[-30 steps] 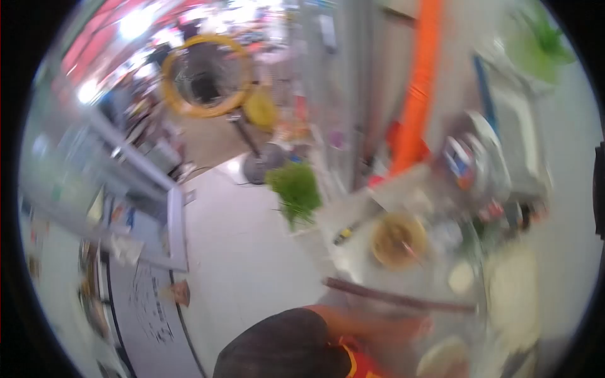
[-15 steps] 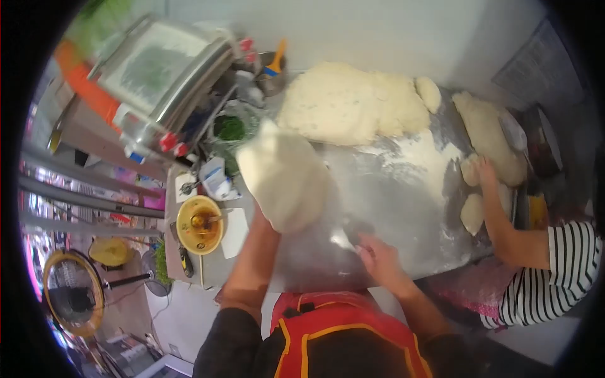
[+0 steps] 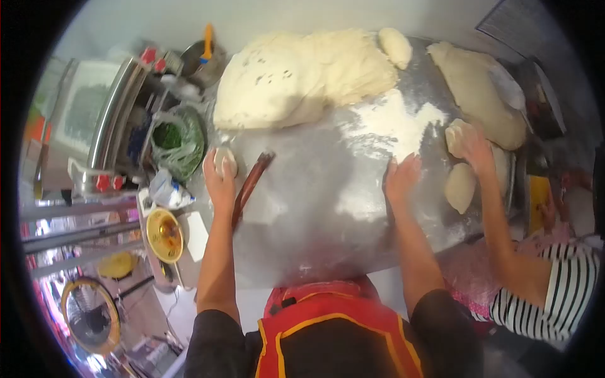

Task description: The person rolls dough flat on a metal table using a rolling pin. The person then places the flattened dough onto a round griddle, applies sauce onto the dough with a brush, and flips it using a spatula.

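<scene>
My left hand (image 3: 219, 179) is at the left of the metal worktop, its fingers around a small round piece of dough (image 3: 225, 162). Just right of it lies a brown rolling pin (image 3: 253, 179), slanted and partly hidden by my forearm. My right hand (image 3: 402, 179) is farther right, fingers stretched out at the near edge of a patch of white flour (image 3: 391, 129). Nothing shows in its grasp. Behind both hands spreads a large mass of dough (image 3: 271, 82), with dark specks on its left part.
A co-worker's hand (image 3: 472, 146) touches a dough piece (image 3: 455, 140) at the right; another dough piece (image 3: 460, 188) lies nearer. At left stand a bag of chopped greens (image 3: 179, 157), a yellow bowl (image 3: 165, 236) and a metal machine (image 3: 110, 120). A pot (image 3: 205, 66) holds an orange-handled brush.
The wide flat dough sheet that hung from my left hand is out of sight; that hand has moved to a small dough piece. My right hand has reached forward to the flour.
</scene>
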